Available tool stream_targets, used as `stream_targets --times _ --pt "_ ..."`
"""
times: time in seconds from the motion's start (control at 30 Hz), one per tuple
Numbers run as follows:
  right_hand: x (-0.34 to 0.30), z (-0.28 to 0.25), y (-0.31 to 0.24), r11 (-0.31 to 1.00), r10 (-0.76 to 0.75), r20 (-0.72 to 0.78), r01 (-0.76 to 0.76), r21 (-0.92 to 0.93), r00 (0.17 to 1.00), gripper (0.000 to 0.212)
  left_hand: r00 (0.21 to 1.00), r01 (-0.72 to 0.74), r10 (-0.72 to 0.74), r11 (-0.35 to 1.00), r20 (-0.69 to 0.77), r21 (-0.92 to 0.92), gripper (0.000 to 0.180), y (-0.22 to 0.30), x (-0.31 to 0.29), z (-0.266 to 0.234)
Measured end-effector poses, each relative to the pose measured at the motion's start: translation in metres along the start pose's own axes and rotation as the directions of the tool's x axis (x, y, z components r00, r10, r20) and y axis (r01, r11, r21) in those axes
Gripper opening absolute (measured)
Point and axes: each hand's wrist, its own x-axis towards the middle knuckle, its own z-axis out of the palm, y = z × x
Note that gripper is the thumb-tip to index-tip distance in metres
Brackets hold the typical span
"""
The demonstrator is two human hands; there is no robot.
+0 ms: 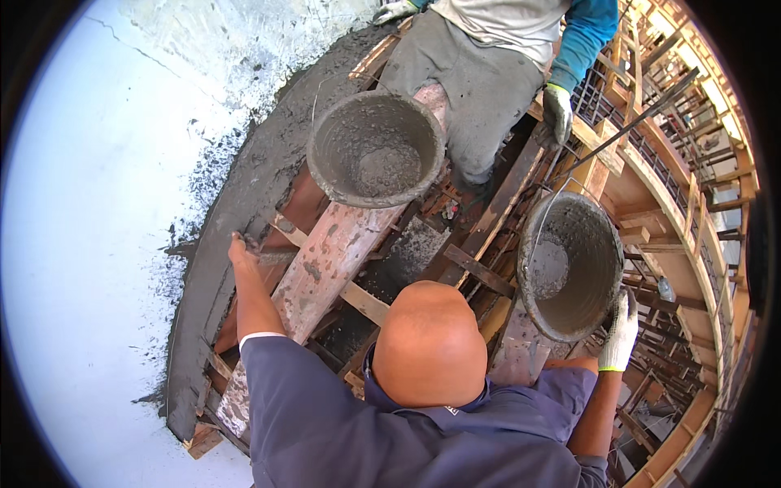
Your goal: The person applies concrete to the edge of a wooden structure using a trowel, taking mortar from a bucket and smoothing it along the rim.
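Observation:
My bare left hand (242, 248) reaches to the edge of a curved band of wet grey mortar (199, 325) along the pale wall. Its fingers look smeared with mortar, and a short grey strip (278, 258) lies beside them; their grip is unclear. My right hand (621, 332), in a white glove, is closed on the rim of a black rubber bucket (598, 285). This bucket leans with its mouth toward me, some grey mortar in its bottom. Farther ahead, a second mortar-coated bucket (376, 187) rests on a splattered plank (333, 252), a thin wire handle above it.
A co-worker in grey trousers (464, 89) sits ahead, gloved hands at either side. Wooden boards (488, 272) cross dark gaps between the planks. Curved timber formwork (687, 236) and steel bars fill the right side. The pale wall (98, 244) rises on the left.

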Motion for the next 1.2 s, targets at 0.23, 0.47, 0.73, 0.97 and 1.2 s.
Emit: stream_targets --times 0.23,0.47,0.73,0.97,1.2 --pt "-0.011 -0.009 -0.035 0.935 -0.333 -0.166 0.304 -0.182 0.928 0.043 0.727 0.138 0.298 0.818 0.618 -0.558 0.028 0.023 -0.111 0.025" --pt "-0.082 0.067 -0.136 0.833 -0.465 0.352 0.536 -0.134 0.812 0.048 0.498 0.007 0.252 0.956 0.830 -0.295 0.047 0.030 -0.353 0.024" --pt "-0.132 0.106 -0.150 0.819 -0.476 0.573 0.098 0.565 0.667 0.054 0.041 -0.358 -0.175 0.917 0.984 0.178 0.061 0.044 -0.590 0.083" --pt "-0.108 0.034 -0.104 0.941 -0.042 0.580 -0.162 0.296 0.814 0.036 -0.361 -0.932 -0.640 0.274 0.679 -0.238 0.051 0.025 -0.615 0.190" --pt "-0.083 -0.004 -0.064 0.904 0.279 0.517 -0.403 0.141 0.809 0.024 0.156 -0.925 -0.701 0.142 0.696 0.351 0.067 -0.099 -0.540 0.335"
